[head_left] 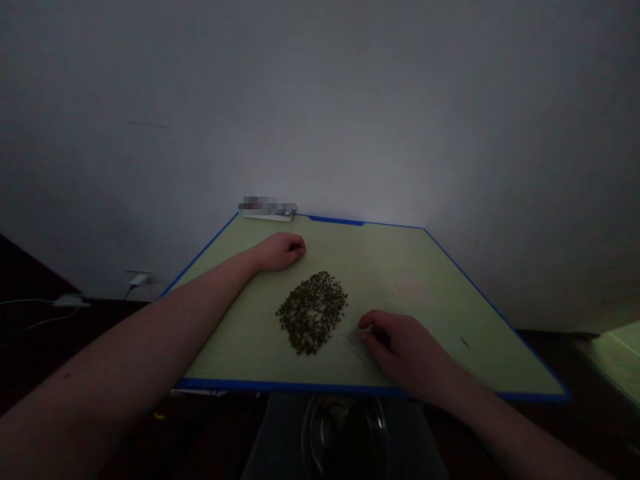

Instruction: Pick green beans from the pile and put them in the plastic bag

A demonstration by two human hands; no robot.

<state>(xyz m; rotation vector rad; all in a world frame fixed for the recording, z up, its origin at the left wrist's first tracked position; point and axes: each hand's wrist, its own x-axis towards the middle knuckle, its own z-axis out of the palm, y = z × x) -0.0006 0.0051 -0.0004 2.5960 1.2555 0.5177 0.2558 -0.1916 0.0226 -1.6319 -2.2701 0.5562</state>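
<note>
A spread of small dark greenish-brown seeds or beans [295,320] lies on the pale green tabletop [370,253], with a lighter gap near its middle. Beyond it on the left rests my left hand [281,252], fingers curled loosely inward and no object showing in them. To the right of the spread, my right hand [400,337] pinches a thin see-through piece, like clear plastic [356,341], low against the table. Its exact kind is unclear in the dim light. Farther right is a faint scatter of small pale bits [410,285].
A white box-like item [267,216], partly blurred out, sits at the back left corner. One thin dark sliver [465,342] lies at right. Blue edging [280,385] borders the table, and a shiny round bowl [345,433] is below its front edge. A wall stands behind.
</note>
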